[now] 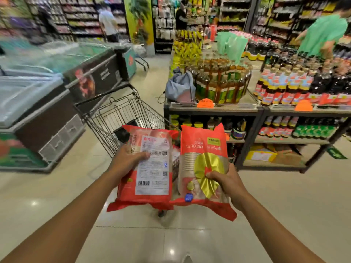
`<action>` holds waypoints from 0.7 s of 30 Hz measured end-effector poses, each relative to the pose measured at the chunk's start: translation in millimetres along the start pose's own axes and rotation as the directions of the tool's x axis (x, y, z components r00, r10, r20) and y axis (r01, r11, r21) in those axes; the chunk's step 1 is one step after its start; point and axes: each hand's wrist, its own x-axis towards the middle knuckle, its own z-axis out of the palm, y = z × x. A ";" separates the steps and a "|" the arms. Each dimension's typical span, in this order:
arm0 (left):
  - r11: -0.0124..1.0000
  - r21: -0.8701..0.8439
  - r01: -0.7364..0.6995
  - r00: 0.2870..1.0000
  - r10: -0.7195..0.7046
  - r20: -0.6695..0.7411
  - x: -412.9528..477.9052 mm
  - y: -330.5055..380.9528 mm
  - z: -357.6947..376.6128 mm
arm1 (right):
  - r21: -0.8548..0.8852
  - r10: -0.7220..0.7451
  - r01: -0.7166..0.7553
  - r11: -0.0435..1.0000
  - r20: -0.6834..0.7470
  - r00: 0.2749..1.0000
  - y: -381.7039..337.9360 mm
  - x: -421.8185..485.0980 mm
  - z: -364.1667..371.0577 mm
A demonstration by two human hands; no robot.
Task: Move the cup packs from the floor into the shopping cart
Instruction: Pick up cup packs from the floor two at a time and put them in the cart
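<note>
Glass-topped chest freezers (38, 103) line the left side. On the right a dark metal display shelf (218, 109) carries amber oil bottles (222, 80) and red-labelled sauce bottles (284, 88), with orange price tags (206, 103) on its front edge and a grey-blue drawstring bag (180, 88) on its left corner, just beside the oil bottles. A person in a green shirt (322, 33) leans over the far bottles; a person in white (107, 21) stands by the back aisles

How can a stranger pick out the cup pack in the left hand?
Find the wire shopping cart; two red packs are held in front of it. The left hand grips the left pack. Only it shows a white label with a barcode; the right pack shows a gold fan.
</note>
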 end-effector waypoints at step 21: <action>0.973 -0.029 0.229 0.963 -0.231 -0.139 348.6 -39.0 -115.7 | -0.005 0.165 -0.166 0.986 0.177 0.970 -24.3 342.6 205.0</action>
